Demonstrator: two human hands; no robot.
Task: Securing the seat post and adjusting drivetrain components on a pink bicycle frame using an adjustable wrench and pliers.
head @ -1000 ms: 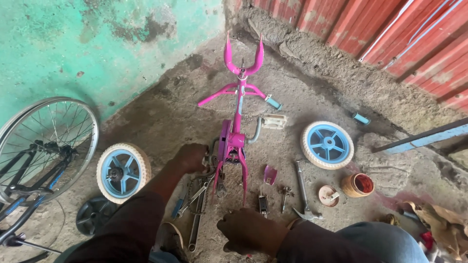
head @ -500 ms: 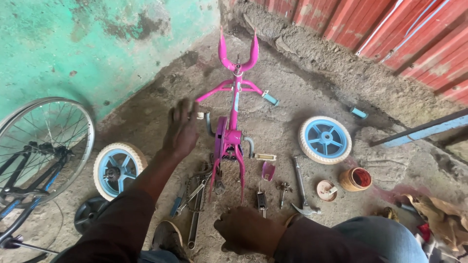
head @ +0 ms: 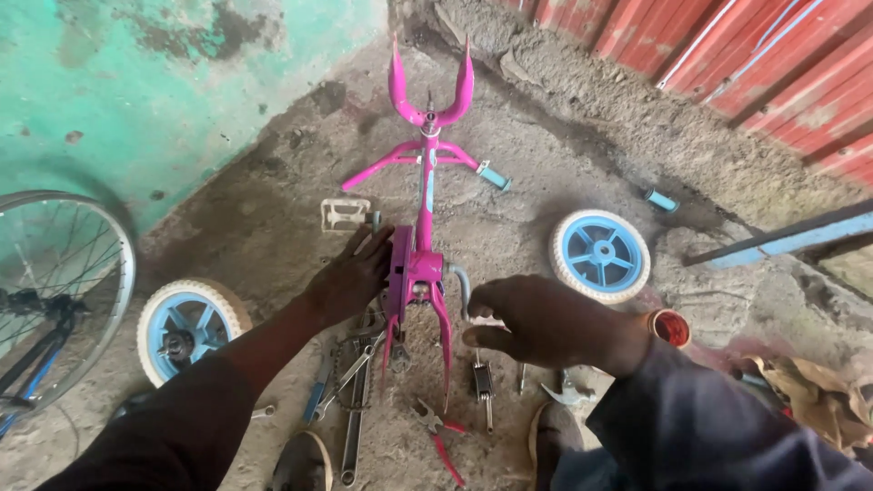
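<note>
Both my hands are at the pink bike frame lying on the dirt floor: left hand flat and open against its left side, right hand curled, seemingly around the crank arm. Farther off lie a pedal and a blue wheel.

Bare hands, long dark sleeves, the right one bluish-grey.

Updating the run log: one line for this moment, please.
left hand: flat on pink bike frame | right hand: at crank | ground: wheels, tools
</note>
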